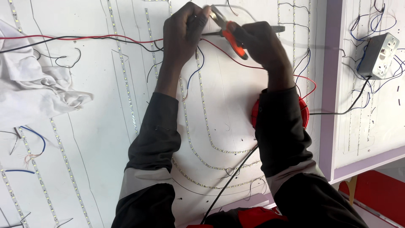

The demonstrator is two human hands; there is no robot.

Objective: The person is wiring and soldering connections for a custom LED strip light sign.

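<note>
My left hand (pixel 182 36) pinches a thin wire end near the top of the white board (pixel 101 126). Against that same spot, my right hand (pixel 263 46) grips orange-handled pliers (pixel 231 37), whose metal jaws meet the wire between my left fingertips. A red wire (pixel 228 54) runs from the pinched spot down to a red wire spool (pixel 303 110) partly hidden under my right forearm. Light strips (pixel 202 105) curve across the board beneath both arms.
A crumpled white cloth (pixel 29 84) lies at the left. Red and black wires (pixel 76 39) cross the board's top left. A grey socket box (pixel 379 55) with a black cable sits on a second panel at right, past a lilac frame edge (pixel 327 97). Loose blue wires (pixel 33 139) lie lower left.
</note>
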